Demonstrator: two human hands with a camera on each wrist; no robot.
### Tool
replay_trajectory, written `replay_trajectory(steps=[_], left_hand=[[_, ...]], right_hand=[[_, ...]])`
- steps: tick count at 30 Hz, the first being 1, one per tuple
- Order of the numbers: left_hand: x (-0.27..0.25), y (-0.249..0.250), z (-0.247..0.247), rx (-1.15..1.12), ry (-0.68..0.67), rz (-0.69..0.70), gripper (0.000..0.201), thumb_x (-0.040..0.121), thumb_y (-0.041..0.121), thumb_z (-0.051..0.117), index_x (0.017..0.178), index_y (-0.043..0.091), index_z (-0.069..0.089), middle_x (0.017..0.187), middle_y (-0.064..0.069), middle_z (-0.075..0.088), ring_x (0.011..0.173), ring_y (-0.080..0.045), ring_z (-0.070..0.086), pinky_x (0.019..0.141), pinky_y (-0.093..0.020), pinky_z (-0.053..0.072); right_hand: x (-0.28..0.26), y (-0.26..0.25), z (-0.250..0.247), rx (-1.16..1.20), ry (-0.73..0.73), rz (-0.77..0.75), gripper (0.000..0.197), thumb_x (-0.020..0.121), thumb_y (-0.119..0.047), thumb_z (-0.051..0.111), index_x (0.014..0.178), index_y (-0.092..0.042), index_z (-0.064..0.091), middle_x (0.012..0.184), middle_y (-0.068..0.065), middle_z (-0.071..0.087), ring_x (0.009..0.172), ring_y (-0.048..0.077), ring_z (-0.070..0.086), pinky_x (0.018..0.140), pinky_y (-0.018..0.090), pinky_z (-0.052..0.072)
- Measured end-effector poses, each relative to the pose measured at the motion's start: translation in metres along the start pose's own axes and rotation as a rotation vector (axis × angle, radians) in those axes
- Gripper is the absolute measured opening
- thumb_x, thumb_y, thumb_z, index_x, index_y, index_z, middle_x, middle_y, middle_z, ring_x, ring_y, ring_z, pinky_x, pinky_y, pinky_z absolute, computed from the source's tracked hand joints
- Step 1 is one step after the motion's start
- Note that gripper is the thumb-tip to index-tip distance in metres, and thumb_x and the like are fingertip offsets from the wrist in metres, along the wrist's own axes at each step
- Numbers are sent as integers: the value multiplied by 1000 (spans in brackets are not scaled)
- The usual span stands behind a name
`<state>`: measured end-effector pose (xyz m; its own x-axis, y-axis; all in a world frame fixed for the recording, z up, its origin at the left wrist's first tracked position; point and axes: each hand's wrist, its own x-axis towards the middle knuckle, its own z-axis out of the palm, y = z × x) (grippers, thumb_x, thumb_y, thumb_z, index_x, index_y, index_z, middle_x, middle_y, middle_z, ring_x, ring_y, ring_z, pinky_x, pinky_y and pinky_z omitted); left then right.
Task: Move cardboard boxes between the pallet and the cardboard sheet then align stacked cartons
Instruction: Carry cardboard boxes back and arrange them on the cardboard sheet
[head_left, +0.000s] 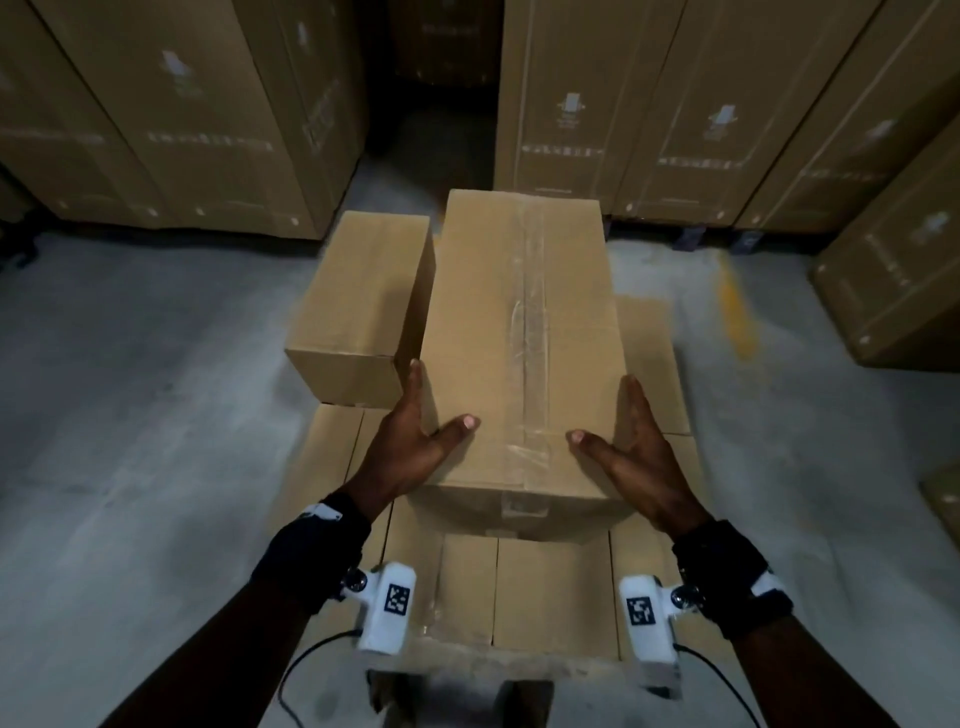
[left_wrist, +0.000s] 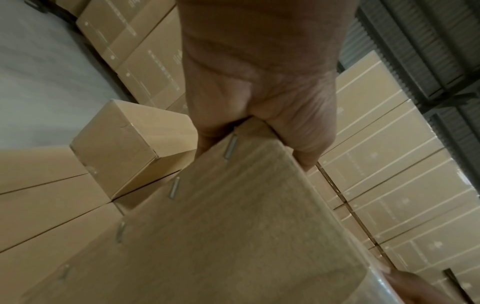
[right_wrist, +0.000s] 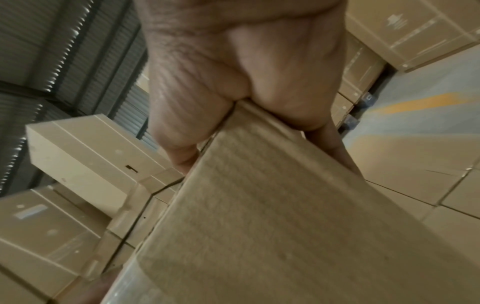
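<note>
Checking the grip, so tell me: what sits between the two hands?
The taped box alone: the left hand and right hand press its opposite sides, thumbs on top. The head view shows it.

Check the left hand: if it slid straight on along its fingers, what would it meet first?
Probably the smaller box. The left hand holds the taped box at its side, fingers pointing into the narrow gap between them; depth there is unclear.

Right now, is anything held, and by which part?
Yes: the taped box, held by its near end, left hand on its left side, right hand on its right side, thumbs on top.
</note>
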<state>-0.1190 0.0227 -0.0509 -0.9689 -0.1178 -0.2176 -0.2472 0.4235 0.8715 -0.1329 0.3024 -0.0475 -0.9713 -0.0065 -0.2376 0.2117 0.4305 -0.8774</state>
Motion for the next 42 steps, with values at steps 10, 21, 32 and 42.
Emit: replay_trajectory(steps=[10,21,32,42], left_hand=[[184,-80,-34,54,-34,5,117,79,63,71,161,26,-4,166,2,18,149,-21,25,108,-19,19],[344,-176,1,199,14,-78,112,77,75,65,158,17,14,156,-9,41,140,-27,42,98,-20,29],[413,-226,24,363,106,-15,123,73,93,45,158,10,16,161,-18,25,148,-36,24,122,-47,22],[426,-236,29,634,127,97,108,90,80,34,157,-2,12,164,-25,13,153,-36,6,124,-49,4]], right_hand=[[166,4,95,-18,35,21,107,83,-41,81,162,-32,10,159,-19,26,134,-1,25,112,20,22],[340,107,178,21,19,-7,106,85,-44,80,163,-28,10,168,-10,14,151,5,17,121,24,18],[405,141,199,3,18,-46,105,88,-37,78,163,-21,7,170,-5,11,152,7,13,119,20,15],[428,161,212,5,4,-63,107,86,-41,79,163,-24,8,169,-9,12,145,-4,12,121,22,14]])
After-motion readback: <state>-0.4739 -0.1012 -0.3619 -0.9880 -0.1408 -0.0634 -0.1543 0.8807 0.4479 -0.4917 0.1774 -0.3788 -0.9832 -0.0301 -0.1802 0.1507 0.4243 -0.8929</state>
